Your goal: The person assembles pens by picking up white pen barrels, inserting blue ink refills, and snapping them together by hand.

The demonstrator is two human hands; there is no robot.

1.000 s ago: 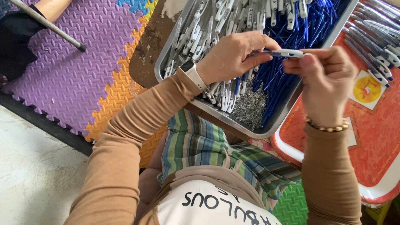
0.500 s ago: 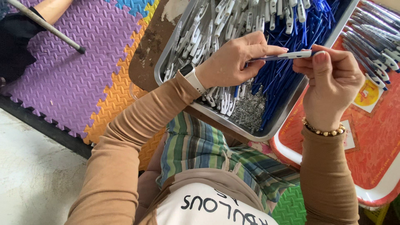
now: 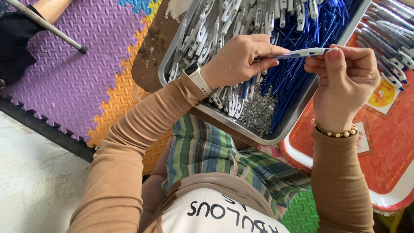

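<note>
Pen parts fill the large rectangular steel tray [image 3: 172, 71], which rests across the person's lap over a worn brown board [image 3: 151, 47]; the tray holds white and grey clipped barrels at its left, a thick heap of thin blue plastic refill tubes [image 3: 297, 73] at its right, and a small pile of tiny metal springs [image 3: 258, 112] near its closest rim. Just beside the tray, on the right, a red plastic tray with a white rim [image 3: 388, 164] carries a row of pens along its far side. Purple and orange foam floor mats [image 3: 73, 82] lie to the left, crossed by a thin grey rod [image 3: 47, 28]. Above the steel tray, the left hand [image 3: 237, 60], with a white watch at its wrist, has its fingertips pressed together on one end of a slim white and blue pen barrel [image 3: 302, 53]. The right hand [image 3: 345, 82], with a beaded bracelet at its wrist, pinches the other end between thumb and curled fingers. The barrel lies nearly level between both hands, held over the blue refill tubes.
</note>
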